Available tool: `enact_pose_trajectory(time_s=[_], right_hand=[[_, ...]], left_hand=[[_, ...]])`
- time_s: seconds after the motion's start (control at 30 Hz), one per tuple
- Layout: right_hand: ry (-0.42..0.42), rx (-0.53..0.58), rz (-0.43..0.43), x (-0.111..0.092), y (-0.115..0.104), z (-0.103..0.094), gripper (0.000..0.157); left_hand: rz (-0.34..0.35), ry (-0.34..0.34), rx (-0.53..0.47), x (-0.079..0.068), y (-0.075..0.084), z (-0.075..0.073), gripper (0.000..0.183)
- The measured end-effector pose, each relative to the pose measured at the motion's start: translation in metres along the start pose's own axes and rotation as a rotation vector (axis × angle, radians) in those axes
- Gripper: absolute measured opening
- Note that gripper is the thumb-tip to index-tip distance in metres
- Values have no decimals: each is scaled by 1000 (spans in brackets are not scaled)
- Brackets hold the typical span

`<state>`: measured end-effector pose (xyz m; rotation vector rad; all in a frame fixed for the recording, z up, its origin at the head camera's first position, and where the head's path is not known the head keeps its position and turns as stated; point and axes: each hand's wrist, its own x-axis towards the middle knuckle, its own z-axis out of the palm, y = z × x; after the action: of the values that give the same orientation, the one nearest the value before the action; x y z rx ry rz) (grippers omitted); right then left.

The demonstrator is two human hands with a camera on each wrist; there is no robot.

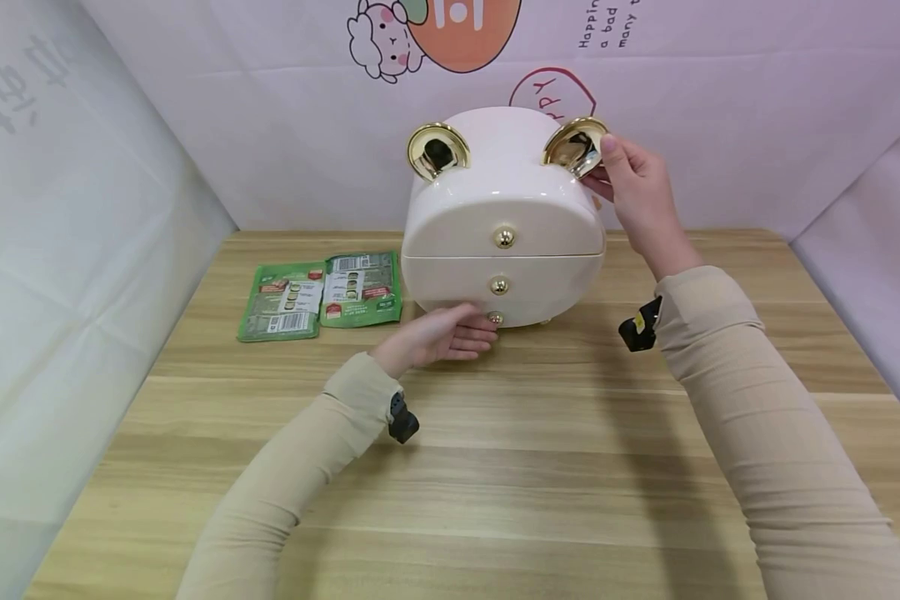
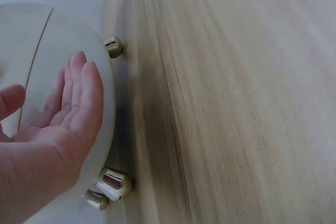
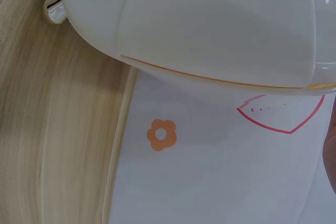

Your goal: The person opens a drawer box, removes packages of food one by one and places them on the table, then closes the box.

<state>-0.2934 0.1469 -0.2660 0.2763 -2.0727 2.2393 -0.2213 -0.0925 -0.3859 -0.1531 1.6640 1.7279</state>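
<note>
Prob steadying glossy white rounded box [image 1: 504, 213] by table's [image 1: 540, 467] back edge, pinching round gold ear [image 1: 568, 151] with right hand [image 1: 641, 192], left hand [image 1: 444, 336] straight-fingered, so balance carefully next

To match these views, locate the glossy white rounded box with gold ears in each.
Head: the white box, upper middle, right of centre.
Left wrist: left edge, cropped, partly behind the bare left hand.
Right wrist: across the top, cropped.
Shared landmark: the brown, grained wooden tabletop, in all three.
</note>
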Motion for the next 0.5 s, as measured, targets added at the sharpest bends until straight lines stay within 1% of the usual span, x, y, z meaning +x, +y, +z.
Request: enact_pose_trajectory(time_s=[0.1,0.23,0.33,0.5], right_hand=[[0,6,10,0,-1,0,35],[4,2,28,0,-2,0,40],[3,2,36,0,-3,0,44],[2,5,33,0,-3,0,43]], left_hand=[[-32,14,10,3,-4,0,50],[-57,11,-17,8,-9,1,50],[-60,11,-41,11,-12,4,51],[-48,12,-77,14,-14,9,52]])
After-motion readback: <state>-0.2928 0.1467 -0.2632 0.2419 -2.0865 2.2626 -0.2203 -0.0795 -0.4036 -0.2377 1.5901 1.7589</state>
